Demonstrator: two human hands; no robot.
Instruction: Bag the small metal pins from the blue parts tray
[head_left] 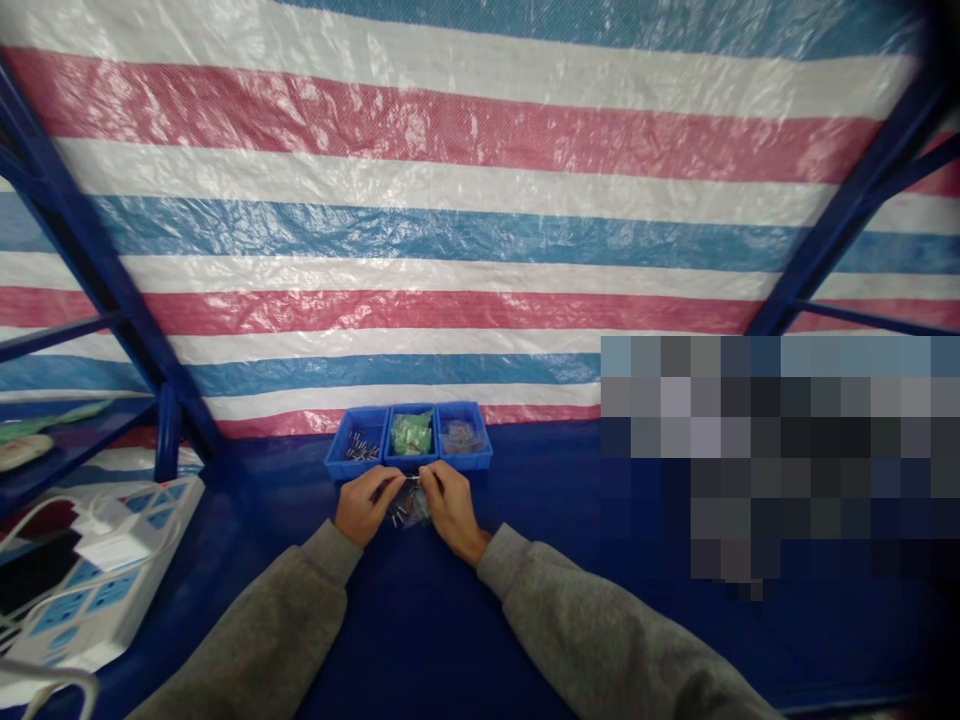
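My left hand [366,506] and my right hand [451,508] meet in front of three blue bins. Fingertips of both hands pinch a small, thin, shiny piece [412,477] stretched between them; its exact kind is too small to make out. Below it on the blue table, a clear plastic bag [415,508] lies with several small dark and metallic pieces [397,514] beside it. Just beyond my fingers, the left bin [346,468] holds loose metal pin-like parts. A green bag [412,434] fills the middle bin, and clear bagged parts [461,437] lie in the right bin.
A white power strip [127,610] with plugs and white cables lies at the left edge. Blue frame posts [112,240] rise at both sides. Striped plastic sheeting [450,230] hangs behind the table [420,640]. The right side is blurred into blocks.
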